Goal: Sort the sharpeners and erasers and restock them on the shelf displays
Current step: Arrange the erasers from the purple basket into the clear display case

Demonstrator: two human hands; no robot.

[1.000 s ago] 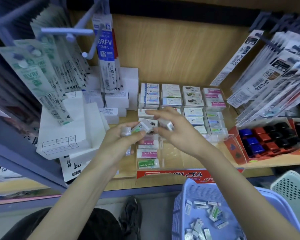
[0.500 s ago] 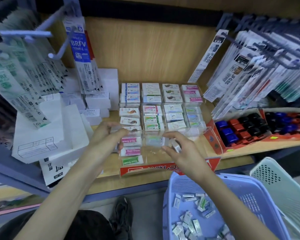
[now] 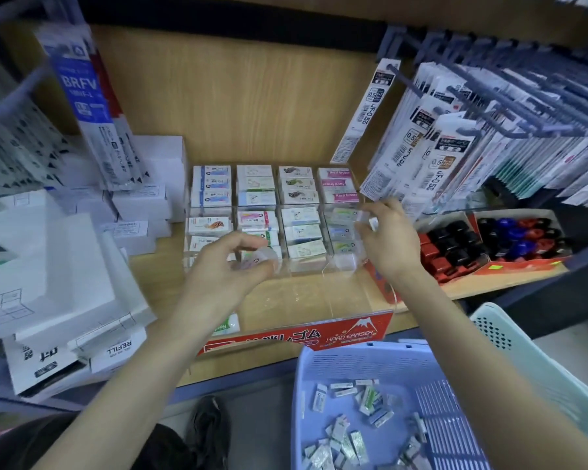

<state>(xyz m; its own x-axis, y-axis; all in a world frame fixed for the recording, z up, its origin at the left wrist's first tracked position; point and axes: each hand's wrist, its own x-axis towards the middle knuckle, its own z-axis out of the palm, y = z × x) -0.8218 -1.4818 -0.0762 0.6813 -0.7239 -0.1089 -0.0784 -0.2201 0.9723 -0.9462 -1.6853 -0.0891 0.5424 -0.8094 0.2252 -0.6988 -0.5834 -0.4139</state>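
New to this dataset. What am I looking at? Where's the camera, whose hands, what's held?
No machine here: a person works bare-handed, filmed by one wide-angle camera on their head, looking down at a shop shelf. The left hand grips a few small wrapped erasers. The right hand pinches one eraser over the right column of a clear display tray, whose compartments hold boxed erasers. Right of it, red cartons hold black, red and blue sharpeners. Below, a lilac basket holds loose erasers. White boxes are stacked on the left.
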